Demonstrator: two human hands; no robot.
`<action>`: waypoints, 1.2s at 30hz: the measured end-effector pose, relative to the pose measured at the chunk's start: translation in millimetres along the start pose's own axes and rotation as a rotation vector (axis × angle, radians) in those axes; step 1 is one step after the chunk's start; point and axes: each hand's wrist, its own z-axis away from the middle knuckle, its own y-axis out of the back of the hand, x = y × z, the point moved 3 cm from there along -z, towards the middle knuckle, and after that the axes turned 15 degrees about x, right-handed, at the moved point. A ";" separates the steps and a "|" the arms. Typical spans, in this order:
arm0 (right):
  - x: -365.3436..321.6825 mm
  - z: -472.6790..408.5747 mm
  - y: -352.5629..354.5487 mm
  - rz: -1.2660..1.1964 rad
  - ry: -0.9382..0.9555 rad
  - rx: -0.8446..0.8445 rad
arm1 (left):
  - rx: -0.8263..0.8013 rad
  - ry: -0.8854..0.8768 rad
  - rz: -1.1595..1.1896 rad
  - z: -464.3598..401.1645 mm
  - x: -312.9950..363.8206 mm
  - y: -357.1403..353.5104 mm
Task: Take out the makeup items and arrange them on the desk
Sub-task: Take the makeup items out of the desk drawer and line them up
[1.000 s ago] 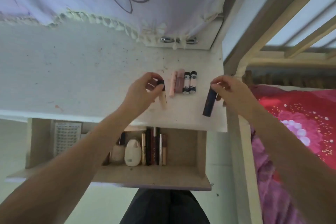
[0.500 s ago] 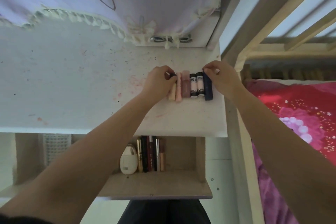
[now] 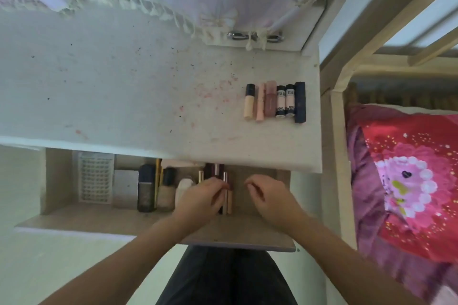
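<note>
Stained white desk [image 3: 124, 96], six tubes [image 3: 275, 103] aligned; left hand [image 3: 202, 195] pinching drawer tube [image 3: 229, 202] (right hand [image 3: 269, 195] loosely curled, empty)

A single head-worn camera looks steeply down and forward from above the desk [image 3: 124, 96], close enough that both forearms enter from the bottom edge. Its wide lens bends the desk's front edge. The open drawer [image 3: 223, 235] sits low in the centre, the desk's right edge by a bed [image 3: 401, 181].
</note>
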 end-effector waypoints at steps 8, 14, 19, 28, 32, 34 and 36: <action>27.6 -22.0 -84.0 0.171 -0.163 -0.194 | -0.158 0.116 -0.343 -19.4 -32.1 -65.2; 33.0 -12.2 -95.0 0.138 -0.203 -0.095 | -0.034 0.145 -0.299 -9.5 -31.9 -63.2; 10.7 4.3 -76.0 0.112 -0.131 -0.020 | -0.017 0.176 0.027 8.5 -21.1 -42.7; -75.5 -77.1 68.4 -0.124 0.078 0.281 | 0.384 0.050 0.339 -52.6 26.8 114.7; -79.5 -170.5 91.3 -0.088 -0.011 0.418 | 0.426 0.124 0.348 -140.5 22.8 139.5; -69.0 -202.5 79.8 0.029 -0.029 0.367 | 0.364 0.158 0.306 -175.8 19.6 132.4; -57.4 -217.8 68.5 0.164 -0.030 0.319 | 0.313 0.161 0.251 -200.1 17.8 118.6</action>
